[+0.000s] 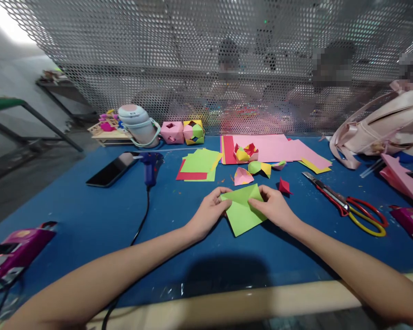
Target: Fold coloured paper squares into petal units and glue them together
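Note:
A light green sheet of paper (242, 211) lies on the blue table (89, 215), with its far part folded over. My left hand (208, 211) pinches its left edge, fingers curled round the fold. My right hand (273, 207) grips the right side, thumb and fingers pressed on the folded flap. Just beyond the hands lie small folded paper pieces: a pink one (242, 176), a green and yellow one (259, 167) and a red one (284, 186).
Stacks of coloured paper (199, 164) and pink sheets (278, 149) lie further back. Red and yellow scissors (361, 211) and a cutter (321, 183) are at right, a blue glue gun (150, 166) and a phone (112, 168) at left. Paper cubes (182, 132), a pink bag (385, 123) and a perforated screen (206, 59) stand behind.

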